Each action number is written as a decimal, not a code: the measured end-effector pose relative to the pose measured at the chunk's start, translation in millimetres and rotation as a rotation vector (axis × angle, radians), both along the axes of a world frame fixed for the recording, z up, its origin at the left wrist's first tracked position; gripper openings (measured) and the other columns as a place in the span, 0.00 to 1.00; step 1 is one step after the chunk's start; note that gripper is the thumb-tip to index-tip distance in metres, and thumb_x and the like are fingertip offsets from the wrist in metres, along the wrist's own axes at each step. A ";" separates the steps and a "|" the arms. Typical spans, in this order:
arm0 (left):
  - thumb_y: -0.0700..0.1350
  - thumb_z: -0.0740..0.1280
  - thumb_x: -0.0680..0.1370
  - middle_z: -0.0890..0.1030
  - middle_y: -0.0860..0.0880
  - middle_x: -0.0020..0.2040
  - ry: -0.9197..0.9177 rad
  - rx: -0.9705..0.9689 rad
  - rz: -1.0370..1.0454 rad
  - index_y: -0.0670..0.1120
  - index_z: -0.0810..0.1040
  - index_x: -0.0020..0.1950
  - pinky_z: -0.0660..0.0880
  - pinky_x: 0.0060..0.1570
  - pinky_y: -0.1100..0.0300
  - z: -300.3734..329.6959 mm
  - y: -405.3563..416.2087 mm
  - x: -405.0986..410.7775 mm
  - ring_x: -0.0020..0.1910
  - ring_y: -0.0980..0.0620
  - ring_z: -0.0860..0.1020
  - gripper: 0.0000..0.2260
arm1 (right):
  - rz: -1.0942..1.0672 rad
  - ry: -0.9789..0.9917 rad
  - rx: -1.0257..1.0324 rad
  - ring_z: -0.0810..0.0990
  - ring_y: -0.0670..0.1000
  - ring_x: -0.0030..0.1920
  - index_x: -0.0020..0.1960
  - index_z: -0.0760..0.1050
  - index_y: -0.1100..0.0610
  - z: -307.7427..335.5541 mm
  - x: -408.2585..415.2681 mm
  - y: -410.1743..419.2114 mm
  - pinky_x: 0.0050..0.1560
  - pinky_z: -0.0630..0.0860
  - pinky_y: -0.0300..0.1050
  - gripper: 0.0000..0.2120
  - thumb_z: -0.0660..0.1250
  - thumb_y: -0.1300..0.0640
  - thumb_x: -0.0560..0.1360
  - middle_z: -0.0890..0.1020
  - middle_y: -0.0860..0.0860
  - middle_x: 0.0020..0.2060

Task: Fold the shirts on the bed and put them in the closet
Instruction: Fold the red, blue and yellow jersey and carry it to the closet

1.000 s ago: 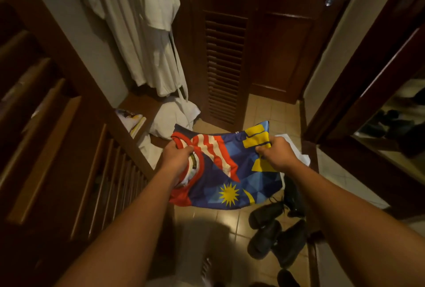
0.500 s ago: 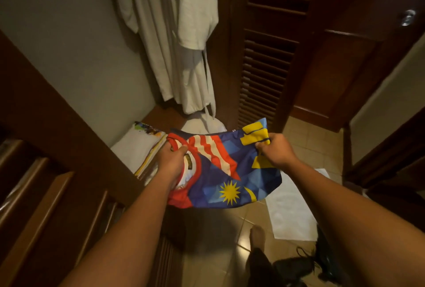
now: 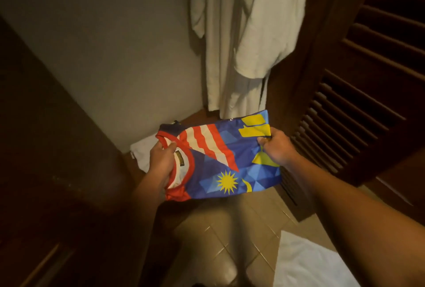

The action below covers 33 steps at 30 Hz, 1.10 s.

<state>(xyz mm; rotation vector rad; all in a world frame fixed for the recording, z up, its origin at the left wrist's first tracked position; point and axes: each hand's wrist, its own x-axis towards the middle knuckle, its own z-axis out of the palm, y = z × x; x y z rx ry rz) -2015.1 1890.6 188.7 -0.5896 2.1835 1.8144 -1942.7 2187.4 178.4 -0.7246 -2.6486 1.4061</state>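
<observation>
I hold a folded shirt (image 3: 220,160), blue with red and white stripes, yellow shapes and a yellow star, flat in front of me. My left hand (image 3: 162,163) grips its left edge at the red collar. My right hand (image 3: 277,148) pinches its right edge by the yellow patch. The shirt hovers over the low wooden closet shelf (image 3: 195,117), partly above a folded white garment (image 3: 145,151) that lies on the shelf against the grey wall.
White robes (image 3: 241,40) hang at the closet's back right. A dark louvred door (image 3: 358,93) stands open on the right. A dark wooden partition (image 3: 57,148) fills the left. A white mat (image 3: 308,263) lies on the tiled floor (image 3: 230,229).
The view has swung closer to the closet corner. Both hands carried the shirt forward and a little higher over the shelf; the grips are unchanged. The shoes and slatted rack have left the view.
</observation>
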 end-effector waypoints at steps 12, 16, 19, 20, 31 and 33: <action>0.52 0.68 0.81 0.83 0.42 0.59 0.029 -0.066 0.206 0.42 0.78 0.68 0.79 0.60 0.40 -24.1 -27.2 -102.2 0.55 0.40 0.83 0.19 | 0.247 0.051 -0.088 0.82 0.56 0.54 0.51 0.81 0.48 -19.3 -160.6 -27.6 0.59 0.78 0.52 0.09 0.67 0.62 0.79 0.85 0.50 0.50; 0.54 0.70 0.80 0.81 0.42 0.63 0.024 -0.106 0.271 0.43 0.77 0.70 0.76 0.62 0.37 -68.2 -42.6 -139.1 0.60 0.38 0.81 0.22 | 0.278 0.068 -0.081 0.82 0.56 0.54 0.54 0.82 0.54 -65.5 -209.4 -44.0 0.58 0.77 0.50 0.08 0.67 0.61 0.78 0.85 0.50 0.51; 0.57 0.73 0.77 0.77 0.41 0.69 0.016 -0.128 0.274 0.45 0.73 0.74 0.71 0.69 0.39 -103.0 -50.3 -149.8 0.68 0.36 0.75 0.29 | 0.334 0.070 -0.106 0.81 0.54 0.52 0.58 0.82 0.58 -105.5 -244.8 -58.4 0.53 0.75 0.45 0.10 0.67 0.62 0.79 0.85 0.52 0.51; 0.58 0.74 0.75 0.79 0.40 0.66 0.038 -0.143 0.240 0.43 0.75 0.71 0.73 0.68 0.41 -110.7 -52.3 -150.4 0.66 0.37 0.77 0.30 | 0.348 0.066 -0.104 0.82 0.55 0.51 0.57 0.82 0.57 -118.7 -255.3 -61.1 0.53 0.76 0.46 0.10 0.67 0.59 0.78 0.85 0.52 0.50; 0.41 0.69 0.81 0.81 0.44 0.62 0.150 0.034 0.430 0.47 0.74 0.73 0.79 0.55 0.48 -267.4 -68.0 -218.5 0.54 0.43 0.80 0.20 | 0.422 0.146 -0.085 0.79 0.53 0.41 0.51 0.83 0.60 -292.4 -377.6 -83.0 0.43 0.72 0.43 0.05 0.68 0.63 0.78 0.83 0.55 0.41; 0.40 0.69 0.80 0.83 0.43 0.58 0.176 0.047 0.449 0.48 0.78 0.69 0.81 0.56 0.45 -302.7 -71.0 -227.4 0.52 0.43 0.83 0.17 | 0.427 0.179 -0.094 0.78 0.52 0.37 0.49 0.82 0.62 -326.8 -392.3 -83.3 0.41 0.72 0.43 0.04 0.68 0.64 0.77 0.82 0.57 0.38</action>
